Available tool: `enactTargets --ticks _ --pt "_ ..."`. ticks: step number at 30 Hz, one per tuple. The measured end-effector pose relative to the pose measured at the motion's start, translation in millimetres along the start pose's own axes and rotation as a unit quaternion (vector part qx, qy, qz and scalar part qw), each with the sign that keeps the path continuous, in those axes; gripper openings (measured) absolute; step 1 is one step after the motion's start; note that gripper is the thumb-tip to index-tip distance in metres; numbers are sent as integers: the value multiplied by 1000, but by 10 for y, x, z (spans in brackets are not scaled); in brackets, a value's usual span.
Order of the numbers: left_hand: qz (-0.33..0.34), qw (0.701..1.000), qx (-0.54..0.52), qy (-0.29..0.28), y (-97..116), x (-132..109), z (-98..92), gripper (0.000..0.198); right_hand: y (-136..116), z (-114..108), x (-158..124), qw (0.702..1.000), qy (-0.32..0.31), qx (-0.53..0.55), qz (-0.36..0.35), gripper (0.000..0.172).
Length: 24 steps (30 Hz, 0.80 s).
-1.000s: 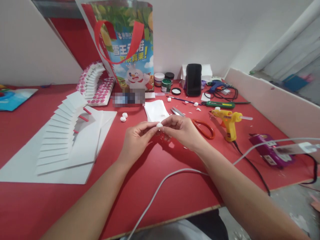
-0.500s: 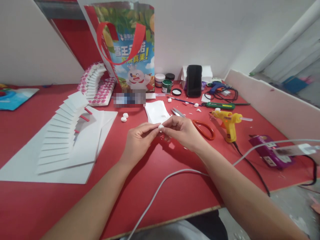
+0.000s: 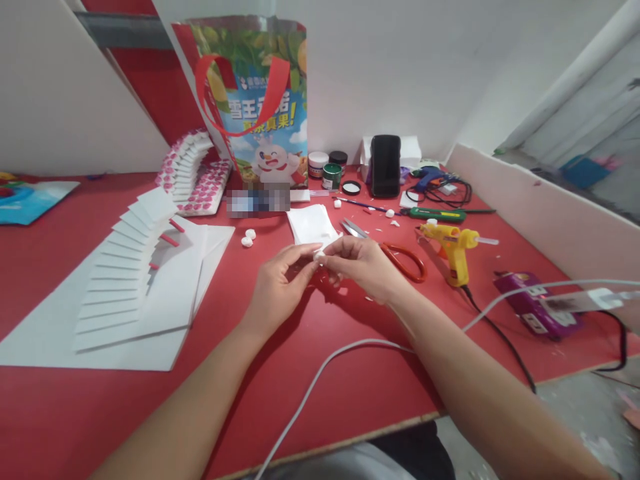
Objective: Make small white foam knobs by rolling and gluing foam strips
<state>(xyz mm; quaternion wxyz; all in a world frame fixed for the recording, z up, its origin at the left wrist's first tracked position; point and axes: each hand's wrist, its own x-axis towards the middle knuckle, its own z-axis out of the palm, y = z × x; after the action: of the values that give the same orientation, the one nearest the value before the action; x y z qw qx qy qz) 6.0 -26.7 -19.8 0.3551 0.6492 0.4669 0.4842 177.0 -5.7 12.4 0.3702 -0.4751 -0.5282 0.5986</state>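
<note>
Between my fingertips is a small rounded white piece (image 3: 319,254), its material too small to make out. My left hand (image 3: 283,279) pinches it from the left, thumb and forefinger closed. My right hand (image 3: 364,267) grips it from the right, also in a pinch. Just beyond the hands lie white paper sheets (image 3: 311,224). Scissors with orange-red handles (image 3: 411,259) lie beside my right hand, partly hidden by it. Two small white balls (image 3: 248,238) rest on the red table to the left of the sheets.
Fanned white strips (image 3: 114,270) lie on white boards at left. A printed bag (image 3: 270,143) stands behind, near paint jars (image 3: 331,176) and a black phone (image 3: 385,167). At right are a yellow glue gun (image 3: 454,250) and a purple box (image 3: 535,307). A white cable (image 3: 345,348) crosses the front.
Both hands keep pinching the white piece, with a slight shift of the fingers around it. The whole view has tilted a little; the things on the table stay put.
</note>
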Motion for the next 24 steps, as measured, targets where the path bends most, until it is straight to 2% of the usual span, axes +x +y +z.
enactTargets --ticks 4,10,18,24 --pt "66 994 84 -9 -7 -14 -4 21 16 -9 17 1000 7 17 12 21" --pt "103 984 146 7 -17 -43 19 24 36 -38 31 997 -20 68 39 29" --pt "124 986 109 20 -8 -38 42 23 104 -68 39 980 -61 169 88 34" --pt "77 995 50 35 31 -28 43 16 94 -27 32 965 -77 227 108 35"
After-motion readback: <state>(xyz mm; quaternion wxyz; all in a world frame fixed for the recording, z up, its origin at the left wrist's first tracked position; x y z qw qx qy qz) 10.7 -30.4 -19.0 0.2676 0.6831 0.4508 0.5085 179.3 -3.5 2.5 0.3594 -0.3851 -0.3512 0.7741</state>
